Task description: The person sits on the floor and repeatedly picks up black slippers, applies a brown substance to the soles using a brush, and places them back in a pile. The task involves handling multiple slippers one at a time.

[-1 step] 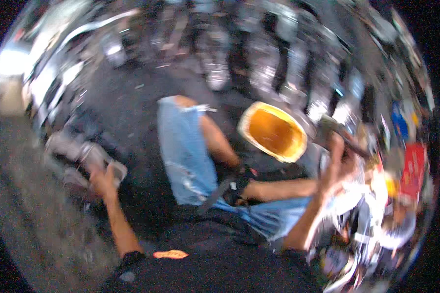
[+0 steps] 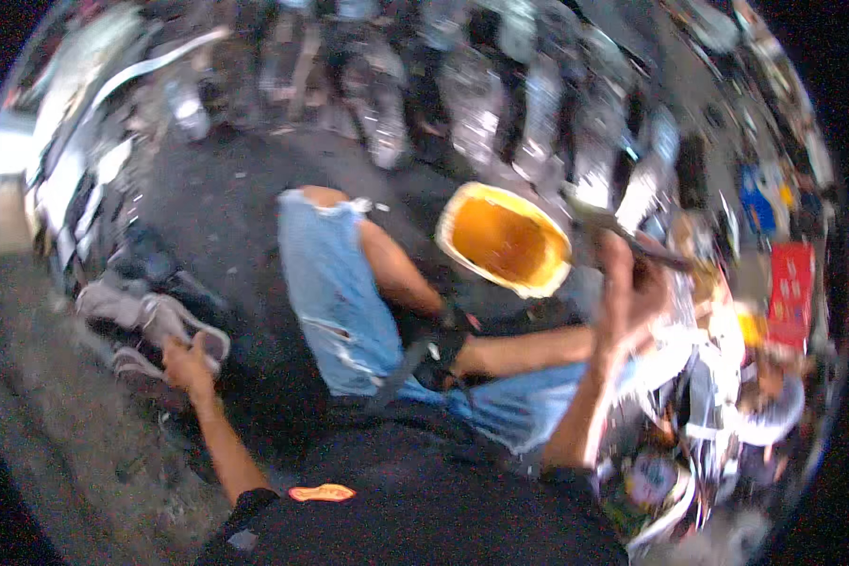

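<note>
Slightly leftward in the frame have shifted a grey shoe (image 2: 167, 321), my jeans (image 2: 313, 274) and a yellow-rimmed tub (image 2: 536, 286). At left, my left grip (image 2: 191, 368) touches that shoe; I cannot tell whether it clamps. Right of centre sits the tub; beyond it my right grip (image 2: 640, 288) closes around a dark tool (image 2: 668, 257), blurred.

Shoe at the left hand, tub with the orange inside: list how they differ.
The shoe is greyish; the tub is orange inside. The shoe is long and narrow, while the tub is a broad, rounded oblong, open on top. The left hand grips the shoe; no hand is on the tub. Both show a pale edge.
</note>
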A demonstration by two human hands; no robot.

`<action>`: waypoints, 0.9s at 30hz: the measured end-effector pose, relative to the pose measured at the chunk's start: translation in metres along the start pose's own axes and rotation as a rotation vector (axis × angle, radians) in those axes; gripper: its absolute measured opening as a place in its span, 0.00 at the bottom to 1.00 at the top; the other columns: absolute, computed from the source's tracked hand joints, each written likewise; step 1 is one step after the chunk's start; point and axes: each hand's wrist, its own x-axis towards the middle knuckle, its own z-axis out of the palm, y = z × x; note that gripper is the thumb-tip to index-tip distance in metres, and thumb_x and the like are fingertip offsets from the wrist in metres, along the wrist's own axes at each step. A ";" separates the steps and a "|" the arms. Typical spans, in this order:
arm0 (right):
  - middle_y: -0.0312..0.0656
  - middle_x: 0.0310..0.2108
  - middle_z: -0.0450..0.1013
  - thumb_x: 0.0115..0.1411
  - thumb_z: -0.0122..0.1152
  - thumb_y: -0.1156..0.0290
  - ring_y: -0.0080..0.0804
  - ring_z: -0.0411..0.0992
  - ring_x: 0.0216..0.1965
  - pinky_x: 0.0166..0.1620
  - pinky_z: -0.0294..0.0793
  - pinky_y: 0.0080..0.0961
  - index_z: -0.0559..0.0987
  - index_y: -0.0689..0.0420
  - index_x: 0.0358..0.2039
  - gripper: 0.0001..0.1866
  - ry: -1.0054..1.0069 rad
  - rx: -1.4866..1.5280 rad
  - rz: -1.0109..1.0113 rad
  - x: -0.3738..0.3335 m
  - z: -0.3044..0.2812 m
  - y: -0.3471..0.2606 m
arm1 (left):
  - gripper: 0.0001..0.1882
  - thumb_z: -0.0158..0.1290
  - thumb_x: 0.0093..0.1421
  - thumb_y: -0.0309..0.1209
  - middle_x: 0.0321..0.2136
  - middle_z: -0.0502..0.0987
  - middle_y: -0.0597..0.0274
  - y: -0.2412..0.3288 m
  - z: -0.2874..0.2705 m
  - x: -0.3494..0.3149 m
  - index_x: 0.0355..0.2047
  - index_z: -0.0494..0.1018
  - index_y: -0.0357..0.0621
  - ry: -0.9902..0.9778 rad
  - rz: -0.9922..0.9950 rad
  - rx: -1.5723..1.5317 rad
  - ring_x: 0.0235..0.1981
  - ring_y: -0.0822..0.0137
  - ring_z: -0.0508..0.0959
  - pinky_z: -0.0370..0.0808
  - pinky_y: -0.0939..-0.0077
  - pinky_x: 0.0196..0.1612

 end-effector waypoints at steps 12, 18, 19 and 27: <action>0.45 0.37 0.83 0.62 0.72 0.68 0.35 0.81 0.38 0.44 0.79 0.32 0.85 0.60 0.40 0.10 -0.306 -0.262 -0.228 -0.037 0.017 0.050 | 0.19 0.64 0.62 0.33 0.57 0.78 0.50 0.226 -0.122 -0.007 0.53 0.78 0.42 -0.065 0.481 -0.589 0.60 0.50 0.75 0.74 0.60 0.60; 0.42 0.33 0.80 0.68 0.65 0.63 0.22 0.73 0.34 0.40 0.74 0.26 0.79 0.66 0.41 0.16 -0.097 -0.135 0.170 -0.020 -0.039 0.069 | 0.25 0.66 0.56 0.28 0.64 0.74 0.59 0.280 -0.072 -0.087 0.56 0.81 0.51 -0.237 0.867 -0.385 0.69 0.43 0.63 0.62 0.51 0.69; 0.42 0.33 0.79 0.67 0.66 0.63 0.24 0.74 0.35 0.41 0.74 0.26 0.78 0.67 0.41 0.17 -0.120 -0.216 0.143 -0.028 -0.045 0.078 | 0.25 0.66 0.56 0.27 0.64 0.73 0.59 0.280 -0.071 -0.087 0.56 0.81 0.52 -0.257 0.860 -0.385 0.69 0.43 0.63 0.62 0.51 0.69; 0.35 0.37 0.79 0.65 0.66 0.66 0.25 0.76 0.40 0.43 0.75 0.24 0.81 0.62 0.46 0.14 0.095 0.770 0.656 -0.021 -0.061 0.039 | 0.31 0.50 0.69 0.50 0.56 0.77 0.48 0.338 -0.082 -0.085 0.60 0.72 0.36 -1.252 -0.046 -1.692 0.49 0.48 0.80 0.79 0.59 0.52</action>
